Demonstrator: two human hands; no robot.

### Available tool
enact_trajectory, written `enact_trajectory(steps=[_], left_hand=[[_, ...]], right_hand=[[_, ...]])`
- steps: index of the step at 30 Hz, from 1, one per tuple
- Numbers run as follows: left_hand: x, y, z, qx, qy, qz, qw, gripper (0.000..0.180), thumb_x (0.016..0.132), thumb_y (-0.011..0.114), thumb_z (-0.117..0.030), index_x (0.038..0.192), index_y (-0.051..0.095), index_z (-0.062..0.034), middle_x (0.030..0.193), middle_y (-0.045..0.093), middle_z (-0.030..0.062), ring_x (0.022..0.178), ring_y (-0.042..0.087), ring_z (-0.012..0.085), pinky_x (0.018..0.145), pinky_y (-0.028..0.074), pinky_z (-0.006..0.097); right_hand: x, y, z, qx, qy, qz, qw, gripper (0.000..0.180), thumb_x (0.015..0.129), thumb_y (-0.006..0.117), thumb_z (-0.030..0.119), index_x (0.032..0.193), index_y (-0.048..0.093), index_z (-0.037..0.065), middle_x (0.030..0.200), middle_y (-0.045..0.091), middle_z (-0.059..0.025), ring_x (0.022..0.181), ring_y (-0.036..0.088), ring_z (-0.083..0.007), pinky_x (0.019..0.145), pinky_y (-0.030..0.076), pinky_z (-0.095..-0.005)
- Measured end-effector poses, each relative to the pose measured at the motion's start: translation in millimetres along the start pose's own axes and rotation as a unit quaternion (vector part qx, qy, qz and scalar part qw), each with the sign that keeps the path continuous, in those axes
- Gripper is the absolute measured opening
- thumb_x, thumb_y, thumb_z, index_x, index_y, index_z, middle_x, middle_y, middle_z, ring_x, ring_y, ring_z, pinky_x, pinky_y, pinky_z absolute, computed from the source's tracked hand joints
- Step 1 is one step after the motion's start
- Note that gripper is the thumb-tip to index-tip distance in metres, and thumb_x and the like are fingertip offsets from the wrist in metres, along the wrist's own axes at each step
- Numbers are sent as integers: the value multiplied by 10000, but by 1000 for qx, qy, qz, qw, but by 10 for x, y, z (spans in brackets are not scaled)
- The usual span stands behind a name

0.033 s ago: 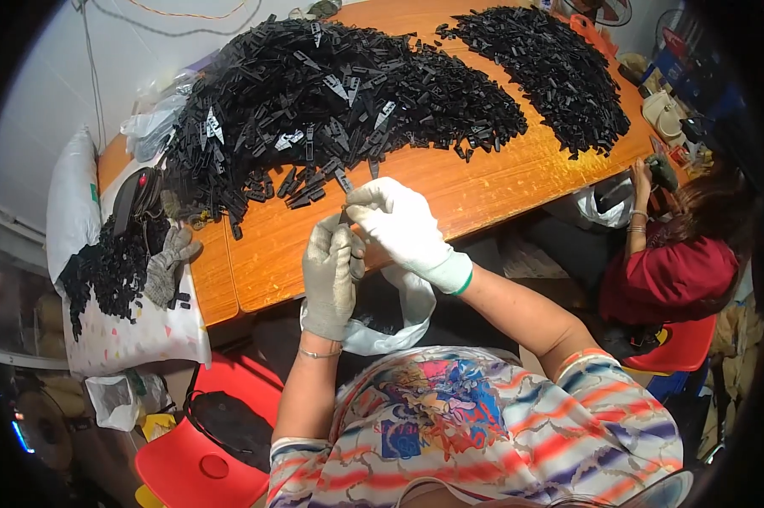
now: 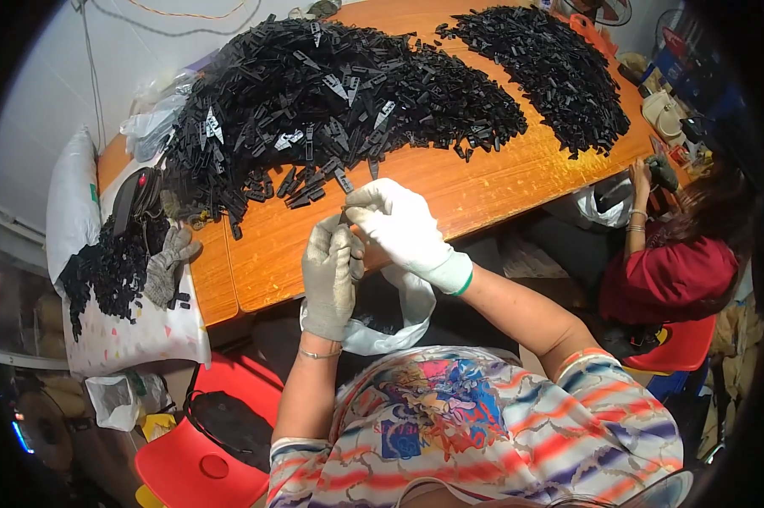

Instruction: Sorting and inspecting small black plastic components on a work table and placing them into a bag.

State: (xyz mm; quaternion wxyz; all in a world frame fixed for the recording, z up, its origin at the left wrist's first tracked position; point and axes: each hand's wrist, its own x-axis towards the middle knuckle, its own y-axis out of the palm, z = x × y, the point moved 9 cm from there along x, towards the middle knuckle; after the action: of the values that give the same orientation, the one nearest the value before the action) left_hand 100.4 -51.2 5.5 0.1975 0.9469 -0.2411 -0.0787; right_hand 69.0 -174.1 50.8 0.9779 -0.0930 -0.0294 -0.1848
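Just over the table's front edge, my two gloved hands meet fingertip to fingertip. My left hand (image 2: 329,275), in a greyish glove, is closed with its fingers curled. My right hand (image 2: 405,237), in a white glove with a green cuff edge, pinches at the same spot. Between the fingertips shows a sliver of a small black plastic piece (image 2: 344,218); most of it is covered by the gloves. Beyond them lies a large heap of black plastic pieces (image 2: 263,93), with a few loose ones at its near edge.
Another black heap (image 2: 543,76) lies at the far right of the wooden table (image 2: 466,186). At left, a spare grey glove (image 2: 168,267) rests beside small black parts (image 2: 115,275). A white plastic bag (image 2: 399,330) hangs below my hands. A co-worker in red (image 2: 670,271) sits at right.
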Motion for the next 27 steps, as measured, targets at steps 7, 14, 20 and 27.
enact_trajectory(steps=[7, 14, 20, 27], left_hand=[[-34, -33, 15, 88, 15, -47, 995, 137, 999, 505, -154, 1060, 537, -36, 701, 484, -40, 561, 404, 5, 478, 331, 158], [17, -79, 34, 149, 75, -88, 982, 243, 980, 475, -173, 770, 538, -68, 609, 419, -74, 488, 328, 0, 425, 243, 194], [169, -46, 313, 15, -62, -105, 992, 219, 988, 491, -213, 821, 572, -96, 609, 453, -79, 453, 371, 15, 393, 273, 199], [369, 109, 293, 76, -33, -88, 993, 233, 981, 504, -206, 830, 566, -39, 718, 545, -22, 592, 500, 59, 503, 398, 226]], right_hand=[[-7, 88, 125, -274, -137, 34, 951, 259, 892, 605, 213, 1089, 618, 45, 986, 675, -153, 859, 685, -286, 759, 541, -367], [-8, 315, 102, -348, -230, 100, 903, 134, 797, 554, 170, 828, 568, 40, 769, 625, -192, 716, 646, -379, 610, 510, -469], [35, 242, -14, -345, -208, 76, 912, 148, 781, 582, 149, 832, 593, 11, 788, 643, -216, 729, 658, -384, 627, 522, -455], [141, 102, -114, -393, -191, 52, 898, 174, 761, 594, 159, 816, 635, -2, 782, 668, -199, 739, 673, -349, 639, 529, -428]])
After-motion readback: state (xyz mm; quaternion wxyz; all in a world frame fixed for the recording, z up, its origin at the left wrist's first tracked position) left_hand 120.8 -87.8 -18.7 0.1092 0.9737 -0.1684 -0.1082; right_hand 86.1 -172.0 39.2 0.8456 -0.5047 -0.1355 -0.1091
